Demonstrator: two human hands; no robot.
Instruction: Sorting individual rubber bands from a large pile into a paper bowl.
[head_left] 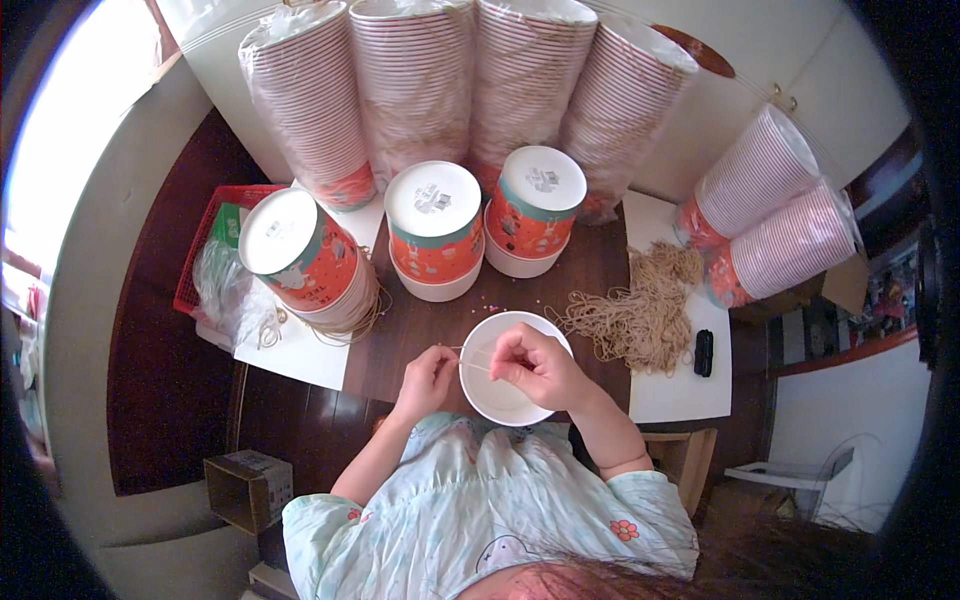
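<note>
In front of me at the table's near edge stands a white paper bucket [505,405] with its mouth up. A thin beige string [477,362] crosses over its left rim. My left hand [430,378] is closed at the outside of that rim, pinching the string. My right hand [533,368] hangs over the bucket's mouth, its fingertips pressed together on the string's other part. To the right lies a loose heap of beige strings [640,315]. The outside of the bucket is hidden from me.
Upside-down orange-and-green paper buckets [435,235] stand beyond my hands. Strings hang round the left bucket stack [315,260]. Tall wrapped bucket stacks [415,90] line the back; wrapped stacks [785,240] lean at right. A red basket [190,260] and a small black object [704,353] flank the table.
</note>
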